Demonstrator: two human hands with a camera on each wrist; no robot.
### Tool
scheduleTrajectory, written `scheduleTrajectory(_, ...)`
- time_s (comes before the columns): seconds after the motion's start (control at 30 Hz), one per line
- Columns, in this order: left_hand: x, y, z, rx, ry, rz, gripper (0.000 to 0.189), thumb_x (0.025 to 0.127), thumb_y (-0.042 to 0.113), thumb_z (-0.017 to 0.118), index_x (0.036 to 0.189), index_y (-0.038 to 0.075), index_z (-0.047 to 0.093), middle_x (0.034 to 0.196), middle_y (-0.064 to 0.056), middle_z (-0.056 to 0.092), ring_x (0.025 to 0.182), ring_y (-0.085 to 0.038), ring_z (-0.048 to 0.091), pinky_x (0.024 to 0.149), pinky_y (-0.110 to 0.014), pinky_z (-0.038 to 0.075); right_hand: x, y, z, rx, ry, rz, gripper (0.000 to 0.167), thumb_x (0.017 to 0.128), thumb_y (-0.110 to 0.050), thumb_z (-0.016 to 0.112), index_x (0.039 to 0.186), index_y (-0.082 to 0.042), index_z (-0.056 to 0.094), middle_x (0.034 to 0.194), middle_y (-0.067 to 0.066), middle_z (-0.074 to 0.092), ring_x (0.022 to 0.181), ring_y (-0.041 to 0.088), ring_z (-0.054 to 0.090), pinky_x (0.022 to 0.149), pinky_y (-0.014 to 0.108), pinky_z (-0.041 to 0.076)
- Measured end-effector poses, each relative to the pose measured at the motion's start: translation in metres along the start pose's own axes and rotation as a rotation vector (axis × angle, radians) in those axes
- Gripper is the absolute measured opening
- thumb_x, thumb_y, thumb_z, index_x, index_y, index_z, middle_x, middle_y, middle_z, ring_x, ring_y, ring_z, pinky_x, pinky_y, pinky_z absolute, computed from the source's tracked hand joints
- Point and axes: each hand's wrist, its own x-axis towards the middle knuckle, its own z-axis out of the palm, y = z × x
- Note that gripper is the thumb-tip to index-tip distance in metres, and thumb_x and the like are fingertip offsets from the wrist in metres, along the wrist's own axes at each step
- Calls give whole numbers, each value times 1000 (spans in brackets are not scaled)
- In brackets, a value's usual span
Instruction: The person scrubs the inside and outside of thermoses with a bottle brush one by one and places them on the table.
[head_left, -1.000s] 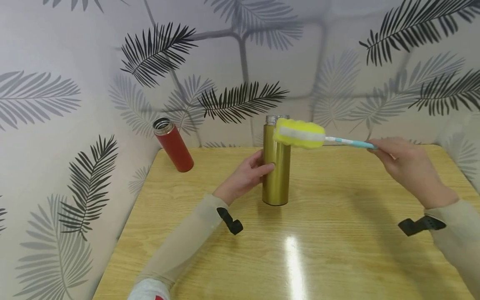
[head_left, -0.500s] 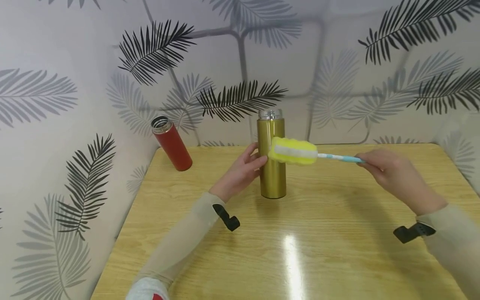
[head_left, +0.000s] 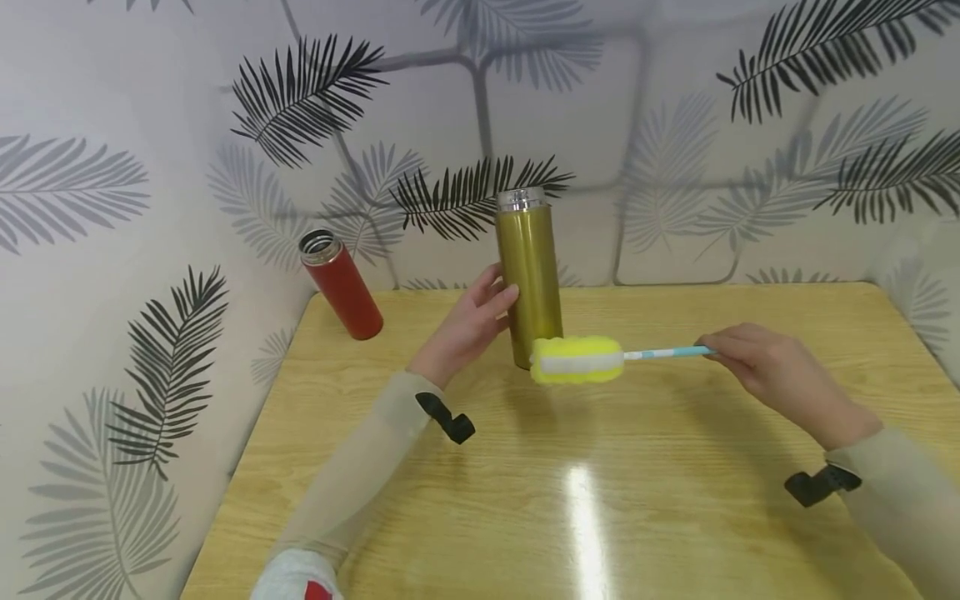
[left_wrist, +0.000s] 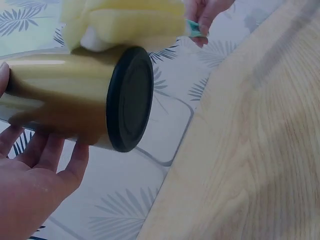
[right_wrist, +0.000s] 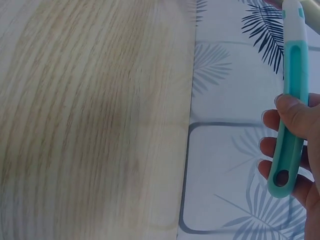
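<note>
A gold vacuum flask (head_left: 529, 262), lidless with a bare silver neck, leans slightly in my left hand (head_left: 467, 327). My left fingers and thumb grip its side, and its black base (left_wrist: 131, 100) shows in the left wrist view, seemingly off the table. My right hand (head_left: 783, 382) holds a bottle brush by its teal and white handle (right_wrist: 296, 72), thumb along the handle. The brush's yellow sponge head (head_left: 577, 360), with a white band, lies level across the flask's lower end. It appears to touch the flask's side near the base.
A red flask (head_left: 347, 292) without a lid stands at the table's back left corner. The wooden table (head_left: 480, 508) meets a wall with a leaf pattern (head_left: 675, 150) behind and on the left.
The sponge head has slid down the flask from its neck to its base. My left hand has raised the flask, shifted it a little left and tilted it.
</note>
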Motion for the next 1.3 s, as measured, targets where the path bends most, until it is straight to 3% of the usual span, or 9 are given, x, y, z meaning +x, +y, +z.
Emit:
scheduleTrajectory(0.13, 1, 1, 0, -41, 14, 14, 104, 77, 55, 84, 159, 19, 32, 139, -8, 55, 126, -23, 54, 115, -53, 38, -2, 1, -2, -11, 18, -2, 63, 111, -51, 34, 108, -4, 77, 95, 4, 74, 82, 24, 70, 67, 38, 56)
scheduleTrajectory(0.23, 0, -1, 1, -75, 2, 8, 103, 72, 56, 87, 154, 23, 34, 127, -3, 60, 117, -19, 58, 105, -45, 44, -1, 1, -4, -15, 32, 7, 63, 110, -52, 35, 108, -5, 77, 94, 5, 74, 81, 23, 70, 67, 39, 55)
scheduleTrajectory(0.53, -3, -4, 5, -138, -100, 6, 77, 80, 47, 85, 141, 27, 43, 113, 0, 68, 103, -15, 62, 89, -33, 51, 16, 2, -19, -37, 96, 79, 64, 109, -54, 38, 110, -4, 78, 91, 8, 75, 80, 25, 69, 67, 40, 52)
scheduleTrajectory(0.7, -5, -5, 4, -124, -138, -31, 86, 77, 48, 90, 144, 25, 42, 118, -3, 64, 107, -17, 60, 93, -34, 49, 26, 3, -26, -53, 129, 79, 65, 109, -54, 38, 108, -2, 77, 91, 12, 75, 82, 29, 69, 71, 41, 50)
scheduleTrajectory(0.83, -8, -6, 6, -61, -149, -74, 92, 87, 30, 87, 158, 19, 29, 138, -16, 54, 120, -21, 56, 107, -40, 44, 29, 3, -28, -62, 141, 82, 64, 109, -53, 39, 108, -1, 78, 92, 13, 76, 80, 30, 69, 69, 42, 49)
scheduleTrajectory(0.97, -10, -6, 10, 21, -143, -91, 110, 82, 39, 90, 164, 20, 20, 149, -26, 47, 125, -24, 56, 114, -46, 41, 33, 3, -30, -68, 144, 95, 63, 109, -52, 40, 110, -2, 78, 94, 13, 77, 78, 31, 70, 71, 46, 52)
scheduleTrajectory(1.07, -11, -8, 12, 34, -135, -95, 104, 85, 37, 89, 164, 21, 23, 147, -23, 50, 124, -24, 57, 112, -45, 44, 36, 3, -34, -68, 150, 106, 62, 108, -51, 40, 111, -3, 78, 92, 13, 77, 77, 29, 69, 71, 44, 52)
scheduleTrajectory(1.2, -11, -8, 12, 40, -116, -97, 78, 99, 9, 65, 164, 19, 24, 155, -19, 44, 131, -27, 52, 117, -49, 39, 40, 3, -37, -70, 162, 114, 63, 108, -52, 40, 111, -2, 78, 91, 12, 76, 78, 27, 67, 68, 37, 46)
scheduleTrajectory(1.3, -10, -8, 12, 61, -86, -83, 91, 94, 27, 80, 165, 17, 24, 160, -18, 40, 136, -27, 48, 121, -48, 33, 40, 2, -37, -58, 164, 115, 62, 108, -53, 41, 111, -3, 78, 90, 10, 76, 76, 25, 64, 70, 30, 44)
